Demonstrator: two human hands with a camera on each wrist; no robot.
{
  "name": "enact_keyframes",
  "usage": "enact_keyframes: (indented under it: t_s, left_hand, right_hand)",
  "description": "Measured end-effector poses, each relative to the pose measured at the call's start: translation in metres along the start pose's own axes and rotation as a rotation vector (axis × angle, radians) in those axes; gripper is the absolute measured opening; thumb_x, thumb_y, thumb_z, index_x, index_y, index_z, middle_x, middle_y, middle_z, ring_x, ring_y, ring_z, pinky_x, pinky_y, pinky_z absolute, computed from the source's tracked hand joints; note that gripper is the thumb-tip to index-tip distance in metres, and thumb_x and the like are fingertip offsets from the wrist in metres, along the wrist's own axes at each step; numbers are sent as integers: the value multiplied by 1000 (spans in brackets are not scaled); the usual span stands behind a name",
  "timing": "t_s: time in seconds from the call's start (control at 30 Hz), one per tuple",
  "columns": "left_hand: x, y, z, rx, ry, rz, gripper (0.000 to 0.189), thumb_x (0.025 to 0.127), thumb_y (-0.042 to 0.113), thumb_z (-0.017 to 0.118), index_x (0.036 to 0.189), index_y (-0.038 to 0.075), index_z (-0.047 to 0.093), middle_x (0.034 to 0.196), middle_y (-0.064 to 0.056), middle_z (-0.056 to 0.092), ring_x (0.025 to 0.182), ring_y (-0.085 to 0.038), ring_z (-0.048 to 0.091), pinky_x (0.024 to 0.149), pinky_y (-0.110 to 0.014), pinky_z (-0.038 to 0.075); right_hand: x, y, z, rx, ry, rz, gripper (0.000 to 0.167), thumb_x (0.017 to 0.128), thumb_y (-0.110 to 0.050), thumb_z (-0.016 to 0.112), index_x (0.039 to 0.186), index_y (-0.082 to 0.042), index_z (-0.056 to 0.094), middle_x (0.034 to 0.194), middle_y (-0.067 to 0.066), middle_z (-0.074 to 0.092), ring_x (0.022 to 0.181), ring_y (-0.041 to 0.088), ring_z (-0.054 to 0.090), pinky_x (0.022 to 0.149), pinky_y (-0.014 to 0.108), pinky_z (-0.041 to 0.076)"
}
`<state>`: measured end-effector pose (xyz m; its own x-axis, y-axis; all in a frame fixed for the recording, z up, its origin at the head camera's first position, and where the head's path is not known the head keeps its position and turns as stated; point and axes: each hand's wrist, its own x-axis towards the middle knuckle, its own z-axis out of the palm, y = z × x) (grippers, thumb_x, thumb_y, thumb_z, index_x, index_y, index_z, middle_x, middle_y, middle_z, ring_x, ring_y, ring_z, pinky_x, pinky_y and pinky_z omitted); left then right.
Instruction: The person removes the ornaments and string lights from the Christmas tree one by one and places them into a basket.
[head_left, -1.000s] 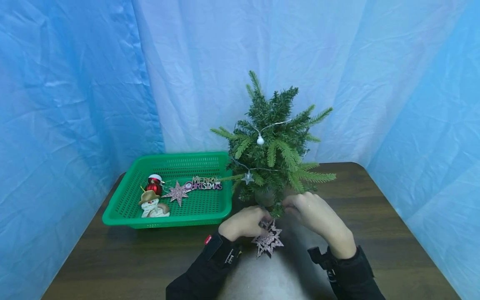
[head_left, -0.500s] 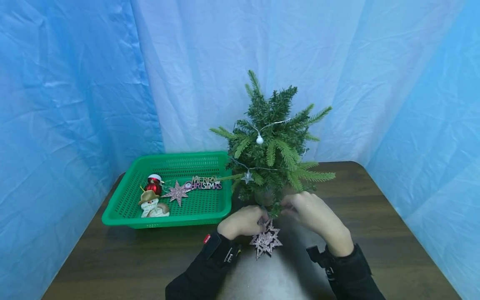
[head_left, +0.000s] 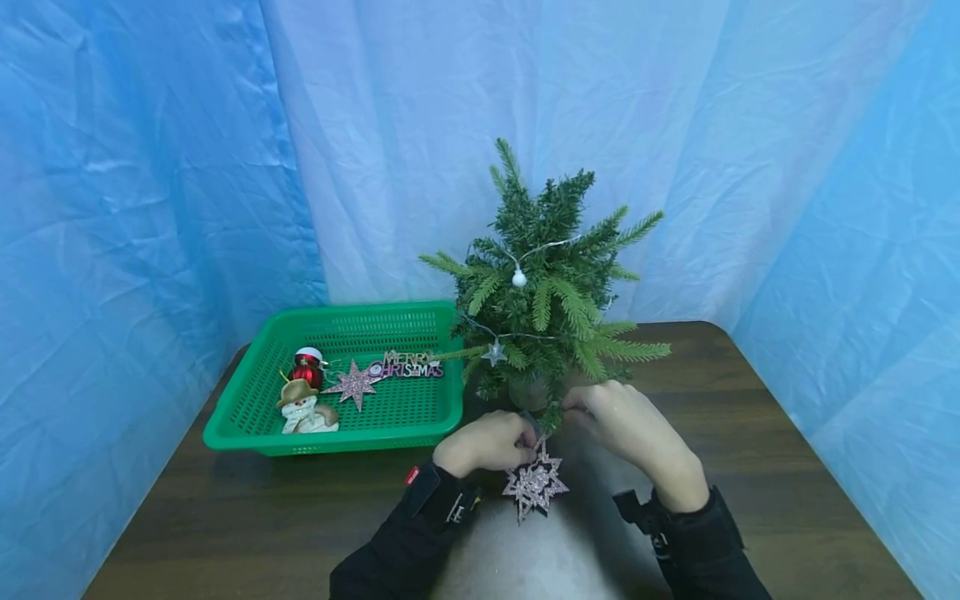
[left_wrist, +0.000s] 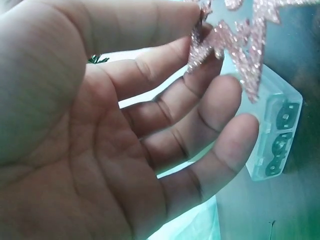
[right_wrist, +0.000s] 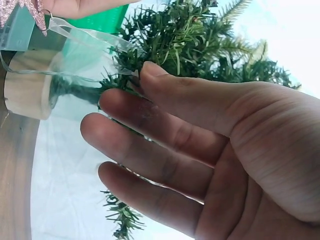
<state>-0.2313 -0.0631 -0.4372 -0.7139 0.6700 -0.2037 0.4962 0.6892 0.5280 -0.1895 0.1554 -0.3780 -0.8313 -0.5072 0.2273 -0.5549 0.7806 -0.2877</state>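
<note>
My left hand [head_left: 491, 442] pinches a pink glittery star ornament [head_left: 536, 487] by its upper points, between thumb and index finger. The star hangs low in front of a small artificial Christmas tree [head_left: 551, 312]. From a metal ring on the star, a sheer white ribbon [right_wrist: 82, 31] runs to a low branch tip, as the right wrist view shows. There my right hand [head_left: 637, 425] pinches the ribbon's far end against the needles, its other fingers loosely bent. The pinch itself is partly hidden by the thumb.
Left of the tree stands a green basket [head_left: 330, 442] with a snowman [head_left: 306, 408], a red-and-white ornament [head_left: 308, 371], another pink star [head_left: 355, 385] and a "Merry Christmas" sign [head_left: 408, 367]. The tree's wooden base [right_wrist: 27, 82] and a clear box [left_wrist: 275, 135] are near the hands.
The star has swung slightly, moving left and then back right and a little lower. Both hands have stayed almost in place, keeping their pinch.
</note>
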Motion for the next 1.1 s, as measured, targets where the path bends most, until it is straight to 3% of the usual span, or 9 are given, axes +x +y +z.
enact_keyframes:
  t_s: [0.37,0.63,0.87,1.1]
  left_hand:
    - [-1,1,-3,0,2,77,13,100,21,65,104,16,76,89,11,67,76,-1,60,79,-24,51]
    - [-6,3,-9,-53,2,141,13,101,18,63,105,13,75,71,11,60,61,-2,51,72,-22,48]
    - [-10,7,-14,-54,20,143,14,102,18,63,108,12,75,69,10,61,58,-3,50,64,-22,44]
    - [-15,11,-19,-66,30,154,16,102,19,63,112,11,74,70,12,60,58,-3,49,65,-21,44]
  right_hand:
    - [-2,-2,-4,5,37,-4,14,93,-2,71,102,-10,77,92,1,75,75,9,69,73,36,58]
    - [-3,-2,-5,21,42,4,12,94,-4,71,101,-12,77,89,-1,74,74,7,68,73,35,58]
    - [-2,-1,-5,21,51,16,10,94,-5,71,100,-11,77,89,-2,74,75,8,68,73,34,58]
    - [-4,-3,-10,28,47,14,11,94,-5,71,102,-10,76,91,-2,74,81,12,71,76,36,59]
